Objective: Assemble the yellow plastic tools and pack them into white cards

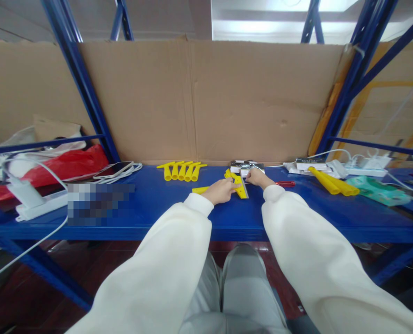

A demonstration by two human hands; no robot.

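Note:
My left hand (222, 190) is closed on a yellow scraper (241, 191), whose handle sticks out to the left under the hand. The index finger presses on the scraper's wide head, where a thin metallic strip runs along the right edge. Just to the right, my right hand (257, 177) has its fingers pinched together by small black-and-white boxes (241, 164) and something shiny. What those fingers hold, if anything, is too small to make out. A red tool (286, 184) lies to the right of that hand. Several more yellow scrapers (181, 171) lie in a row at the back left.
Two yellow handles (331, 182) rest at the right beside a green packet (380, 189) and a white power strip (369, 167). On the left are another power strip (42, 206), a red bag (67, 167) and a phone with cable (114, 170). Cardboard (199, 102) walls the back.

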